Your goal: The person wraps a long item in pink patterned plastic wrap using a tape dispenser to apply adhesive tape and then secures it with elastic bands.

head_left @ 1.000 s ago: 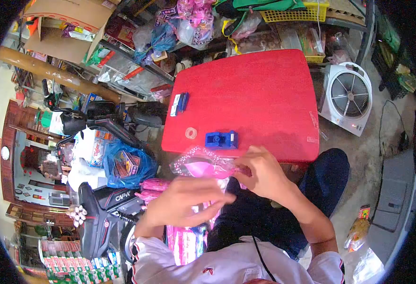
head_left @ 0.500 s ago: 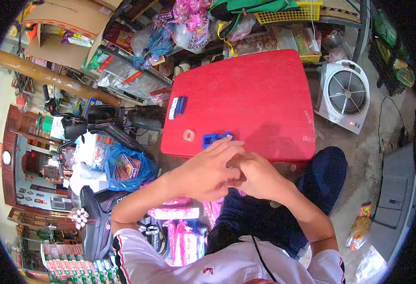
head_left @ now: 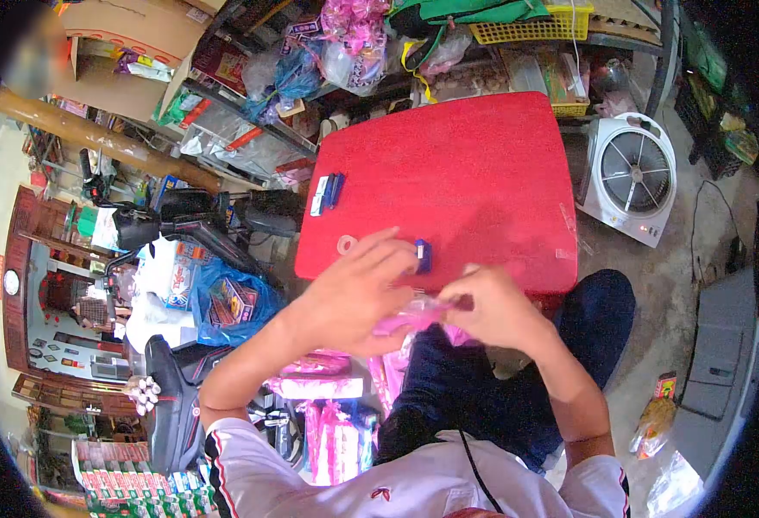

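A crumpled pink plastic bag (head_left: 412,316) stretches between my two hands, over my lap at the near edge of the red table (head_left: 449,164). My left hand (head_left: 352,292) holds its left part, palm down with some fingers reaching over the table; the thumb side is hidden. With thumb and fingertips, my right hand (head_left: 502,309) pinches the bag's other end. Just past my left fingertips lies a blue tape dispenser (head_left: 423,255), partly covered by them. A roll of clear tape (head_left: 346,245) rests on the table beside my left hand.
Small blue-and-white boxes (head_left: 320,196) lie at the table's left edge. A box fan (head_left: 632,173) stands to the right. On the left are a motorbike (head_left: 198,220) and a blue bag (head_left: 237,302). Pink packets (head_left: 336,440) sit below my left arm.
My hands have moved apart, the right one to the right, and the pink bag now shows between them. My left fingers have risen and cover part of the tape dispenser.
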`<state>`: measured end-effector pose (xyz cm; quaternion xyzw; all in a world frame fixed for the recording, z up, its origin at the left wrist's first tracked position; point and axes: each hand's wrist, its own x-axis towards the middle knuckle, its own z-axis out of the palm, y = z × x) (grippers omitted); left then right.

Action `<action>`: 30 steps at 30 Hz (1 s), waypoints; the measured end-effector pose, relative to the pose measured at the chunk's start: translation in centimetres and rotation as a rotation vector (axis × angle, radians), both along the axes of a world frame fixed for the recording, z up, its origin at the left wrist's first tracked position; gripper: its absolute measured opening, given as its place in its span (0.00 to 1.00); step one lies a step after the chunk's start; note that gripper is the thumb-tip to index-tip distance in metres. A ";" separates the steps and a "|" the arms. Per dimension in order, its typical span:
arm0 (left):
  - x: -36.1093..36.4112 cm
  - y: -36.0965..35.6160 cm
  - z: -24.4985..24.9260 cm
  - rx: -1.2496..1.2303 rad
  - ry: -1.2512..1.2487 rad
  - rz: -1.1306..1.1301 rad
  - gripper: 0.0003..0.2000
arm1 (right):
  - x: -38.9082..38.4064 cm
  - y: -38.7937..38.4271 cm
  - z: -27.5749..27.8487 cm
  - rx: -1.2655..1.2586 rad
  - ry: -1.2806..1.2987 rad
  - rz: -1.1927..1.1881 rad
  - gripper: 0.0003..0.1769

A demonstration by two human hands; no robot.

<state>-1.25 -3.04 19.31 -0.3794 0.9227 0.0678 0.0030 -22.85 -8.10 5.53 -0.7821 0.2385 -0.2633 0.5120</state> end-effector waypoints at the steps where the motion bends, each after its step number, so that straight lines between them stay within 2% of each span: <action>1: 0.2 0.1 0.6 0.000 0.025 0.011 0.17 | -0.1 -0.4 -0.1 0.054 -0.024 -0.042 0.12; 5: 2.0 0.3 0.0 -0.049 0.094 0.052 0.17 | -1.5 -1.1 1.3 0.084 -0.182 0.045 0.12; 11: 4.4 0.4 -1.5 -0.202 0.125 0.082 0.17 | -1.7 -1.1 1.4 0.086 -0.272 -0.056 0.12; 14: 3.9 1.6 -4.2 -0.283 0.254 0.024 0.17 | -1.3 -1.2 1.3 0.084 -0.396 -0.182 0.09; 17: 2.8 2.8 -6.9 -0.293 0.370 0.140 0.17 | -0.9 -1.8 0.3 0.374 -0.509 -0.231 0.07; 21: -1.9 4.0 -9.8 -0.312 0.598 0.019 0.16 | 0.4 -1.7 -1.6 0.610 -0.700 -0.359 0.08; 23: -4.3 4.7 -11.0 -0.282 0.794 0.119 0.17 | 0.2 -1.7 -1.5 0.698 -0.752 -0.383 0.10; 24: -5.1 4.8 -10.8 -0.223 0.898 0.151 0.16 | 0.4 -1.6 -1.4 0.732 -0.803 -0.419 0.10; 27: -6.9 5.7 -12.5 0.482 1.419 0.422 0.16 | 0.1 -2.0 -2.2 0.760 -0.853 -0.501 0.12; 28: -7.8 5.8 -12.6 0.528 1.515 0.380 0.15 | 0.1 -1.9 -2.1 0.752 -0.860 -0.520 0.12; 30: -7.8 5.3 -12.1 0.751 1.773 0.459 0.14 | 0.2 -1.8 -1.7 0.726 -0.871 -0.512 0.10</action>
